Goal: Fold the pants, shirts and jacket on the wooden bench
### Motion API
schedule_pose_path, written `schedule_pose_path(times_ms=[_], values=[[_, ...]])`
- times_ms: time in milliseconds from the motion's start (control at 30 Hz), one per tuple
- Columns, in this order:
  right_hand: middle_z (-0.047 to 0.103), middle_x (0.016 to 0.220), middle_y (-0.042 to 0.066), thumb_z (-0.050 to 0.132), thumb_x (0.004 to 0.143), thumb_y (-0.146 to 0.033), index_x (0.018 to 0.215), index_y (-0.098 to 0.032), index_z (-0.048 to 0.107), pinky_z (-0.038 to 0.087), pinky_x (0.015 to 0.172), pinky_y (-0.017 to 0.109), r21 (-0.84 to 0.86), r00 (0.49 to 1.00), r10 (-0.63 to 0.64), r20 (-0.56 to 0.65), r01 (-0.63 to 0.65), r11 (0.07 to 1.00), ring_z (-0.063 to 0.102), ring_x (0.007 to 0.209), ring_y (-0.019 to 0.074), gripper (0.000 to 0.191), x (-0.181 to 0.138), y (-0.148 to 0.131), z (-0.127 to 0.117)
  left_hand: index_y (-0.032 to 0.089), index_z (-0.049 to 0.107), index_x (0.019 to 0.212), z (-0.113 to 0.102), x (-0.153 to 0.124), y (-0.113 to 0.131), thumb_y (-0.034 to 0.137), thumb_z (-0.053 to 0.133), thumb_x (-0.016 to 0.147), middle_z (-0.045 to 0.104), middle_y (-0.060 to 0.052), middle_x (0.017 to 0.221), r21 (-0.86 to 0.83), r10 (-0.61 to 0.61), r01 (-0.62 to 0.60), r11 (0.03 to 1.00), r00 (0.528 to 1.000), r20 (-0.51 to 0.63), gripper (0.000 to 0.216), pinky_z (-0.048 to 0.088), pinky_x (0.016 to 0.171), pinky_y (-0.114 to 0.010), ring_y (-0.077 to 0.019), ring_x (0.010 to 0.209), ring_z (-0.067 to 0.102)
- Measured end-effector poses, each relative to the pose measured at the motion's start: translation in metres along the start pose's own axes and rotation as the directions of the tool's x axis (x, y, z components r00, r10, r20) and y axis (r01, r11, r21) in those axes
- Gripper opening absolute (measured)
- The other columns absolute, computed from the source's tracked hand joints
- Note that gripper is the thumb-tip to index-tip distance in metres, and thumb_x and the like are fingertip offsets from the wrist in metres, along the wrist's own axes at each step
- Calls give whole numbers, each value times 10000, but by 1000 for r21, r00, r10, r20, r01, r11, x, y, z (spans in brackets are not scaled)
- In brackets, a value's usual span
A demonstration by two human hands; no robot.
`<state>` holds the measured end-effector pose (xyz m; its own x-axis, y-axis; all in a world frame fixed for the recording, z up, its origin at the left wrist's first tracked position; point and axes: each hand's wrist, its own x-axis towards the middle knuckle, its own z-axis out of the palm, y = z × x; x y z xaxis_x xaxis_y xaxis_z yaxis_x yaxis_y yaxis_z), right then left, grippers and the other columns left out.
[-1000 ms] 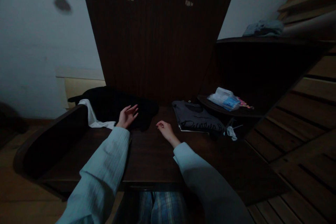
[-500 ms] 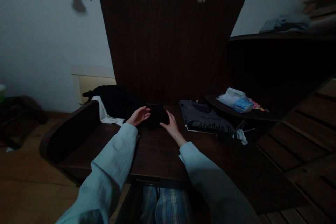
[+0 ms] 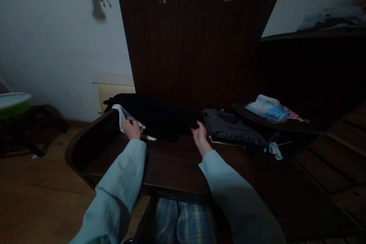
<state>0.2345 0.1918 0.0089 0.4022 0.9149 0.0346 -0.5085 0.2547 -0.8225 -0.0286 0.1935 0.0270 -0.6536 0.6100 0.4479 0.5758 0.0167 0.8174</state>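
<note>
A black garment (image 3: 168,118) lies spread along the back of the dark wooden bench. My right hand (image 3: 201,137) is at its right end, fingers and thumb closed on the dark fabric. At the left, my left hand (image 3: 132,129) is closed, its fingers curled in front of a white cloth (image 3: 121,116) beside the black garment. Which of the two fabrics it pinches, I cannot make out. Just right of my right hand lies a folded grey garment (image 3: 228,127) with dark lettering.
The bench (image 3: 174,167) has a curved armrest (image 3: 76,150) on the left. A plastic packet (image 3: 268,108) rests on the right-hand shelf, with a crumpled white tissue (image 3: 275,150) below. A green basin (image 3: 14,106) stands on a stool at far left. A tall dark panel (image 3: 197,45) rises behind.
My hands have moved apart, the left to the white cloth and the right to the black garment's end. The black garment is spread wider to the right. The view has shifted slightly left.
</note>
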Motion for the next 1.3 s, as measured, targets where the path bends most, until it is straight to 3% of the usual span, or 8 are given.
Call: schedule_pose_path(times_ms=[167, 333, 433, 633, 800, 967, 1167, 1300], values=[[615, 693, -16, 466, 719, -245, 722, -190, 519, 505, 592, 203, 258, 999, -47, -22, 51, 965, 582, 653, 93, 77, 10, -27, -10, 175, 527, 880, -17, 18, -31, 315, 539, 708, 526, -168, 1043, 119, -129, 108, 987, 974, 186, 222, 325, 899, -463, -354, 1087, 439], [636, 822, 26, 442, 744, -225, 785, -172, 540, 507, 745, 280, 369, 988, -153, -29, 153, 917, 595, 785, 112, 118, 8, -45, -8, 198, 536, 858, -6, 15, -33, 311, 630, 645, 567, -122, 1080, -109, -17, 73, 991, 895, 445, 259, 314, 936, -365, -290, 1097, 469], [611, 969, 16, 476, 742, -236, 905, -194, 525, 468, 835, 347, 257, 944, -325, -55, 328, 909, 571, 910, 121, 175, 0, -52, -1, 213, 544, 882, 5, 13, -28, 311, 708, 561, 554, -100, 1132, -220, 22, 108, 970, 856, 516, 373, 282, 964, -330, -275, 1151, 428], [524, 1127, 66, 469, 768, -374, 1063, -181, 474, 318, 976, 369, -331, 710, -702, -54, 651, 683, 452, 1115, 163, 352, -10, -67, -6, 226, 537, 942, 12, 15, -27, 346, 729, 524, 573, -92, 1068, -126, 81, -9, 992, 808, 583, 475, 284, 952, -364, -305, 1115, 445], [497, 1154, 105, 590, 680, -398, 1106, -170, 449, 299, 978, 409, -537, 788, -573, 227, 592, 601, 429, 1122, 213, 504, -8, -50, -10, 219, 535, 848, 12, 14, -29, 262, 678, 559, 566, -70, 964, -119, 165, -121, 986, 846, 506, 325, 320, 923, -342, -265, 1039, 472], [497, 1151, 127, 726, 539, -289, 1079, -180, 494, 301, 949, 461, -765, 806, -253, 535, 589, 259, 415, 1114, 288, 598, -11, -2, -9, 215, 470, 637, 11, 9, -28, 233, 653, 571, 520, -29, 730, -51, 158, -152, 987, 856, 492, 195, 386, 811, -322, -231, 854, 518], [551, 962, 115, 586, 688, -134, 941, -196, 546, 387, 828, 391, -856, 846, -158, 510, 516, -1, 495, 962, 254, 264, -21, 16, -5, 224, 576, 712, 12, 6, -22, 235, 658, 530, 538, -27, 766, -188, 338, -284, 940, 717, 609, 200, 373, 854, -315, -220, 842, 517], [554, 953, 119, 470, 768, -155, 901, -173, 537, 388, 820, 377, -876, 865, -177, 469, 481, 28, 513, 918, 239, 150, -22, 8, -4, 219, 598, 755, 14, 6, -23, 313, 685, 513, 582, -43, 781, -171, 307, -262, 950, 688, 658, 274, 356, 889, -350, -258, 871, 531]])
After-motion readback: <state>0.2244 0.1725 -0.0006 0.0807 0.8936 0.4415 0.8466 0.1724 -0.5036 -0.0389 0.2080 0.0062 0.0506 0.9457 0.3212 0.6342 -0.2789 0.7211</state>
